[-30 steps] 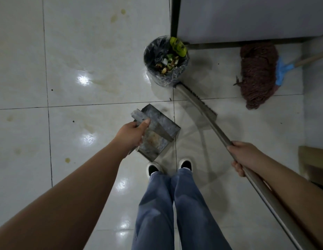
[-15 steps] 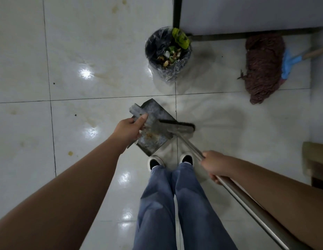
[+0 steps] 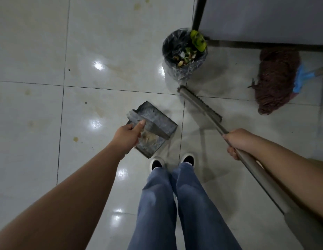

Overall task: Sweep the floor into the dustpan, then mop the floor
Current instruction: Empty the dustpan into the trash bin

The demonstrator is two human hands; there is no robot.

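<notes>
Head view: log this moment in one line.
left hand holds dustpan | right hand holds broom | mop unused

One dustpan, one broom, one mop, one lined bin holding scraps, two hands, left hand, right hand, two shoes, two trouser legs, several small stains on floor tiles.

Floor: pale glossy tiles, dark grout, yellowish stains, small dark specks; bin near cabinet foot; mop lying right of bin; shoes planted near centre.
</notes>
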